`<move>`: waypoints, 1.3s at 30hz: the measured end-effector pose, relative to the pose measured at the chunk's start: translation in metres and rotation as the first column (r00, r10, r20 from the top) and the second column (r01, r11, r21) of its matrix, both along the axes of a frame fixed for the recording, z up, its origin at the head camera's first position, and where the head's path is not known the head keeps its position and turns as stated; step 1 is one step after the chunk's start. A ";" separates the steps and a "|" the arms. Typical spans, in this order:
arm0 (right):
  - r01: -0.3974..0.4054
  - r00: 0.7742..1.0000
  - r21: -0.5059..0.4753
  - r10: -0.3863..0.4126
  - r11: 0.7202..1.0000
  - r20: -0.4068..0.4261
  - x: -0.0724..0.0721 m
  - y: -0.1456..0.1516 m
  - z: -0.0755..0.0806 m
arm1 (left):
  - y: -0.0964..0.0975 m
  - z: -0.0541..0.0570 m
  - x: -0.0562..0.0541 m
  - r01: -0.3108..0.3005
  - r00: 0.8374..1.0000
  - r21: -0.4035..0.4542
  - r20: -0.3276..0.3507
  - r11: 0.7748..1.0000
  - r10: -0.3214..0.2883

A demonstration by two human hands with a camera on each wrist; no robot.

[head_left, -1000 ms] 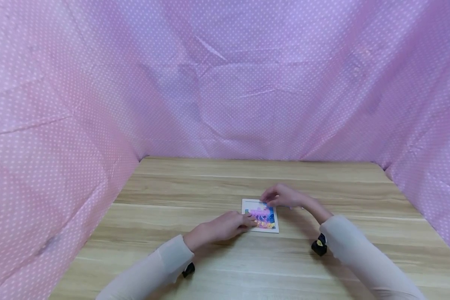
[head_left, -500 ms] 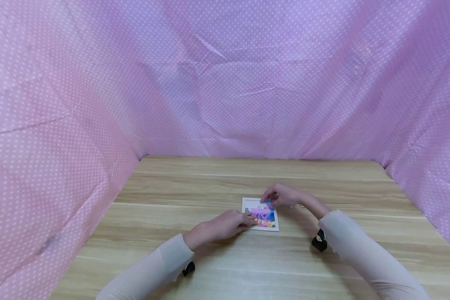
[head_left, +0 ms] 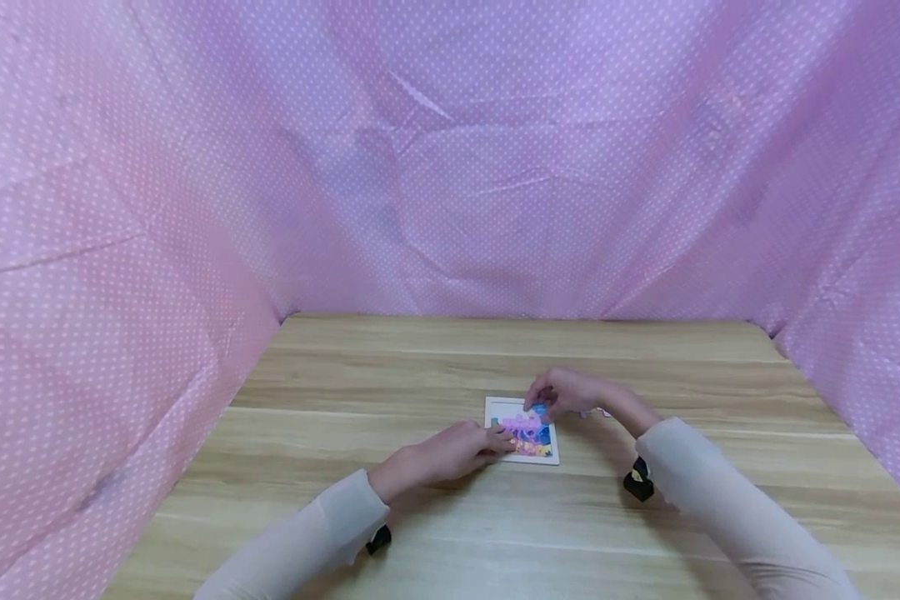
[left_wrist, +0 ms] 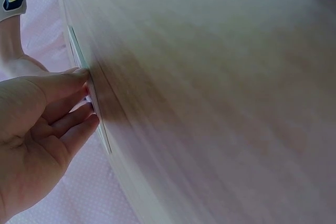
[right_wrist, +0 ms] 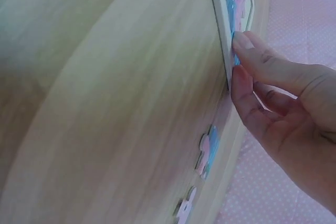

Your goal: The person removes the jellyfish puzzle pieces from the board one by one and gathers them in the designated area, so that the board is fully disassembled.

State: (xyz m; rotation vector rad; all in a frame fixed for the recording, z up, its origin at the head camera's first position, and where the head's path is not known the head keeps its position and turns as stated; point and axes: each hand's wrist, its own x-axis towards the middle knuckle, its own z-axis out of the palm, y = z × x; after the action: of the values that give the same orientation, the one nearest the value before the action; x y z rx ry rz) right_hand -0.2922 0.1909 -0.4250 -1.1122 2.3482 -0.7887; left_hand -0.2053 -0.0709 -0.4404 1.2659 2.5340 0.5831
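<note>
A small jigsaw puzzle (head_left: 527,442) in a white tray frame lies flat on the wooden table, its picture pink, blue and yellow. My left hand (head_left: 457,450) rests its fingertips on the puzzle's left part, with the thumb (left_wrist: 79,78) at the near edge. At the upper right corner my right hand (head_left: 570,390) bends over the tray. Its thumb (right_wrist: 244,41) and forefinger pinch a blue puzzle piece (right_wrist: 236,60) low against the board; the fingers hide much of that piece. The tray's upper left part shows bare white.
Two loose puzzle pieces lie right of the tray: a pink and blue one (right_wrist: 206,150) and a pale pink one (right_wrist: 185,208). In the head view the right wrist partly covers them. Pink dotted cloth (head_left: 450,208) hangs around the wooden table (head_left: 390,350).
My right hand's fingertips have shifted very slightly right and toward me at the tray's corner, and more blue shows beneath them. The left hand stays in place on the puzzle.
</note>
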 end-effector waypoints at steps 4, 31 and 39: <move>-0.035 0.998 0.030 0.037 0.999 -0.058 -0.001 -0.004 0.002 | 0.000 0.002 0.000 -0.001 1.000 -0.001 -0.006 1.000 0.001; 0.064 0.998 0.036 -0.064 0.997 0.021 0.008 -0.002 -0.001 | 0.002 0.002 0.004 0.017 1.000 0.010 0.003 1.000 -0.017; 0.118 0.992 0.010 -0.118 0.993 0.039 0.007 -0.002 0.002 | 0.003 0.004 0.003 -0.006 1.000 0.010 0.016 1.000 0.006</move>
State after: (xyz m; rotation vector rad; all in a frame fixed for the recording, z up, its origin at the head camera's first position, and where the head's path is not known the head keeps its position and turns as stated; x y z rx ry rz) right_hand -0.2854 0.1889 -0.4235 -0.9527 2.3989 -0.8339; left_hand -0.2022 -0.0683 -0.4359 1.2522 2.5258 0.6059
